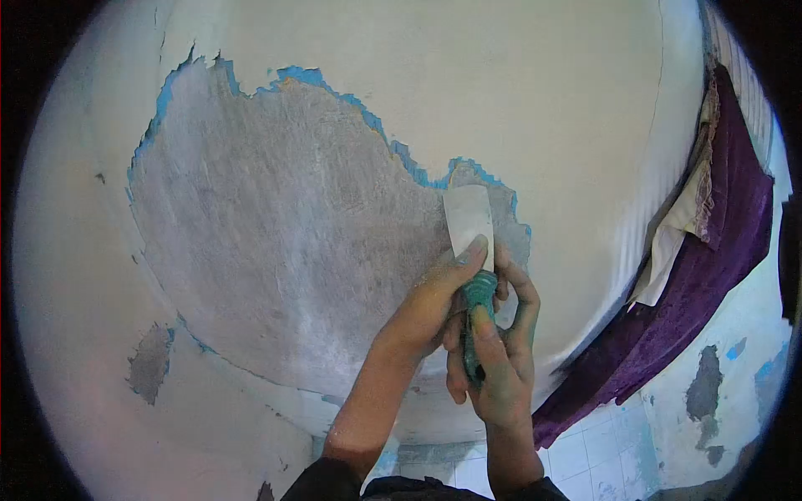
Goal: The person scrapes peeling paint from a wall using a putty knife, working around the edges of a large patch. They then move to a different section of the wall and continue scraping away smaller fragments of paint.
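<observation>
A putty knife (469,219) with a pale flat blade and a green handle (479,290) points up against the wall. My right hand (501,355) wraps around the handle, its thumb lying along it. Higher up, my left hand (455,284) grips the tool where blade meets handle, with the thumb pressed on the blade; its other fingers are partly hidden behind. The blade's tip lies near the blue, ragged paint edge (430,177) of a large bare grey patch (292,200).
Cream paint (535,75) surrounds the patch. On the right hangs a purple cloth (710,259) with a pale torn piece (672,242). Smaller bare spots (150,363) show at lower left and lower right. White tiles (593,459) are visible below.
</observation>
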### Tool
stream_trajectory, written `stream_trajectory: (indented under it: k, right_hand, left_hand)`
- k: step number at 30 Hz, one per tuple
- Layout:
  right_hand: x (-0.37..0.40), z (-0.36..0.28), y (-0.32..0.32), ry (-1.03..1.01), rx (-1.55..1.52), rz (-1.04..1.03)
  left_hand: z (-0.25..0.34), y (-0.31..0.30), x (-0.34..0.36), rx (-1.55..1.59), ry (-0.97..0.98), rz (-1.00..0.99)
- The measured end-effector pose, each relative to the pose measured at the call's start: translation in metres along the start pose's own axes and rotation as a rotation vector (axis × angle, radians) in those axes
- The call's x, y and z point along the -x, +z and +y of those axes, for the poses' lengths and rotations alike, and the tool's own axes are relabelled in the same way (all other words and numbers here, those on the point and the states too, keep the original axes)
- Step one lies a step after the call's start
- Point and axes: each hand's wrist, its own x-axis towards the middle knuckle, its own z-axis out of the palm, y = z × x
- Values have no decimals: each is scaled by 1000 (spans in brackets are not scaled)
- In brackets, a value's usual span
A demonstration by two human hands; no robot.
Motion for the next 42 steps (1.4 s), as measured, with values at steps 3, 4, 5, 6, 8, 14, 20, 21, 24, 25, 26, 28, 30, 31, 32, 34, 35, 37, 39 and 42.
stream_trajectory:
  k: [3,4,5,6,8,14,20,21,24,25,26,28,30,31,32,34,35,37,39,42]
  right_hand:
    - [-4,7,3,-91,99,45]
    - [-4,-1,4,-20,101,23]
    - [-3,-9,4,51,105,1]
    - [-7,-8,7,20,122,17]
    - [-9,-1,16,-45,166,67]
    - [0,8,38,-80,253,227]
    - [-6,10,44,-118,246,204]
    - [-9,9,46,-121,259,215]
    - [-3,20,46,-144,284,254]
    - [-1,26,45,-163,285,266]
    - [1,19,45,-126,237,222]
    - [5,6,46,-45,145,140]
    - [-4,-6,48,9,109,131]
    - [-1,-5,47,20,127,152]
    - [2,-3,44,21,145,169]
    - [5,2,43,-6,204,206]
    - [5,4,42,-32,252,222]
    - [7,6,40,-53,308,225]
    - [10,5,35,-42,329,188]
    - [5,7,30,-66,306,160]
  left_hand:
    - [-7,0,7,-1,-56,99]
    - [-12,-1,8,16,-74,117]
    - [-14,0,8,46,-49,107]
    - [-16,2,8,77,-23,97]
    - [-17,7,10,163,95,24]
    - [-20,-12,20,208,37,-152]
    - [-3,-6,29,123,-7,-60]
    - [3,-9,26,103,-9,-79]
    - [12,-12,25,49,-21,-100]
    - [1,-14,27,17,0,-68]
    - [-7,-14,31,-17,22,-36]
    - [-5,-9,30,110,26,-42]
    - [14,-3,22,119,16,-77]
    - [15,-3,28,81,10,-101]
    - [8,-2,29,81,28,-79]
    - [-5,-4,32,65,51,-37]
    - [-6,-5,33,97,-1,-42]
    - [-11,-5,33,119,2,-36]
    - [-20,-4,32,151,9,-22]
    - [-24,-6,28,163,31,-30]
